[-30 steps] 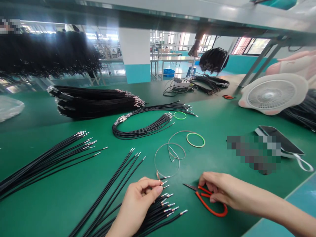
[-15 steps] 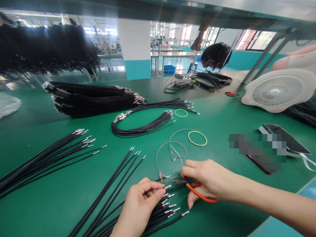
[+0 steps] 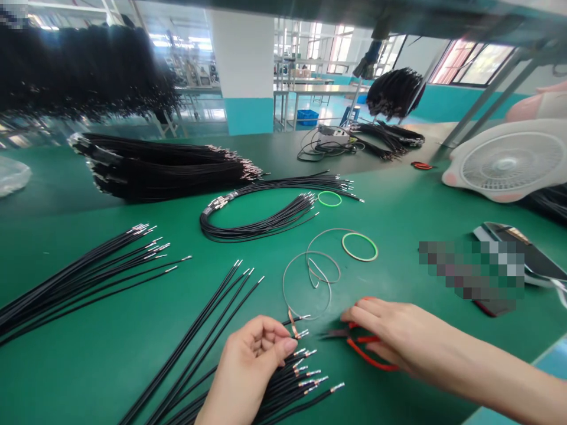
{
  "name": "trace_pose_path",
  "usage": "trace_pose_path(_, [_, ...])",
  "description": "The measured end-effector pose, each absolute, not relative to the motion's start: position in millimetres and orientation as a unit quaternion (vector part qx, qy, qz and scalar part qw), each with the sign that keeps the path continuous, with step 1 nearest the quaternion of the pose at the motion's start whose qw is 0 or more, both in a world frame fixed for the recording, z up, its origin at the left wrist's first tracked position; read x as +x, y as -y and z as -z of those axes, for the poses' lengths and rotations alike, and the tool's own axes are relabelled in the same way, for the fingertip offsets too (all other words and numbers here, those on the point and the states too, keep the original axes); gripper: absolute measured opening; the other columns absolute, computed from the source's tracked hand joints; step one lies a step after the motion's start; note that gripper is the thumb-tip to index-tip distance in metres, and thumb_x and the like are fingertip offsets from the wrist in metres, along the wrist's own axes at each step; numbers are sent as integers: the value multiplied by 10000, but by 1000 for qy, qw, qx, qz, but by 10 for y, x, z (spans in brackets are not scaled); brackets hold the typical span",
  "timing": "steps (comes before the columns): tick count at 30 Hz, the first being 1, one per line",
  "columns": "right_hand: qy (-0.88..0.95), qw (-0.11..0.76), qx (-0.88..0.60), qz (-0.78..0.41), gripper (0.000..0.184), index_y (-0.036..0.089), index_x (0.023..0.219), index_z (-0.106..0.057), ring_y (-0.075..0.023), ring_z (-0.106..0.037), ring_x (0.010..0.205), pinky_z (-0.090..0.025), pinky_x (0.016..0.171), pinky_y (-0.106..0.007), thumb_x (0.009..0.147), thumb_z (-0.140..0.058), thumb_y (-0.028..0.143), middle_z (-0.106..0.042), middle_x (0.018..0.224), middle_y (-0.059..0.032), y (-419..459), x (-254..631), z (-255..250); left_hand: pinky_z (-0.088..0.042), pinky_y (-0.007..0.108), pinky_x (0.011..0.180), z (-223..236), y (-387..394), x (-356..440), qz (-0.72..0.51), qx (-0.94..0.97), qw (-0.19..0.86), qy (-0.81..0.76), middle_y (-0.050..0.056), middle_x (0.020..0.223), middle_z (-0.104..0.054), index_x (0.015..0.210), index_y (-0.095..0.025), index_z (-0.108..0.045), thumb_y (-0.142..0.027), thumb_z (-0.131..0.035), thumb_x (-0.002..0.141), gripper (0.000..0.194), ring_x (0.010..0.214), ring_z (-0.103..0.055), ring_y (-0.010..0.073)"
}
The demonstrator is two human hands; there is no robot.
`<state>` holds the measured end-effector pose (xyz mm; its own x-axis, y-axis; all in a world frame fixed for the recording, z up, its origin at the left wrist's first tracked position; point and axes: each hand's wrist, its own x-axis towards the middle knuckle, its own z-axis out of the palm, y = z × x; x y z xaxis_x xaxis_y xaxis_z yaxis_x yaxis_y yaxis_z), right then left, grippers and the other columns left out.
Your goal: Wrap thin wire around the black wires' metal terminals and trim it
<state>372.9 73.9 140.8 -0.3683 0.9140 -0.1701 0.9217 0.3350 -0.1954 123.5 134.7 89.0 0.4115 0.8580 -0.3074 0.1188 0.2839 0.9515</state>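
My left hand [image 3: 252,360] lies curled on a fan of black cables with metal tips [image 3: 292,383] at the near edge of the green table, its fingers pinched on the cable ends beside a small copper strip [image 3: 291,322]. To its right, my right hand [image 3: 390,336] is wrapped round the red-handled snips [image 3: 361,349], whose dark blades point left toward the cable tips. The hand covers most of the handles. Just beyond both hands lies a thin loop of bare wire [image 3: 308,283].
More black cables lie on the green table [image 3: 398,206]: loose rows at left [image 3: 88,271] and centre [image 3: 212,313], a coiled bundle [image 3: 257,218], a big stack [image 3: 163,168]. Green rings [image 3: 359,247], a white fan [image 3: 509,162] and a phone [image 3: 518,251] sit to the right.
My right hand took hold of the red snips, swung them left toward the cable tips, and has now drawn back a little to the right. My left hand stayed on the cable ends.
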Motion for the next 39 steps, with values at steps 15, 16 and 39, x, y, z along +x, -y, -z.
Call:
trace_pose_path(15, [-712, -325, 477, 400, 128, 226, 996, -700, -192, -593, 994, -429, 927, -355, 896, -629, 264, -706, 942, -28, -1272, 3081, -1260, -545, 215, 541, -904, -1371, 1099, -365, 603, 553, -444, -2, 750, -620, 869, -223, -755, -341, -690, 806, 149, 610, -631, 123])
trace_pose_path(16, [-700, -332, 488, 403, 94, 220, 929, -707, -190, -596, 954, -432, 907, -351, 889, -640, 271, -702, 890, -23, -1268, 3080, -1220, -543, 209, 533, -912, -1359, 1117, -380, 596, 548, -448, -2, 755, -623, 864, -224, -754, -341, -692, 804, 146, 603, -627, 118])
trace_pose_path(39, [-643, -396, 542, 368, 141, 209, 755, -703, -197, -600, 879, -399, 915, -379, 872, -638, 252, -702, 786, -19, -1216, 2935, -1094, -468, 190, 465, -1029, -1340, 1180, -388, 457, 623, -503, -19, 556, -634, 865, -155, -723, -398, -804, 679, 317, 472, -562, 96])
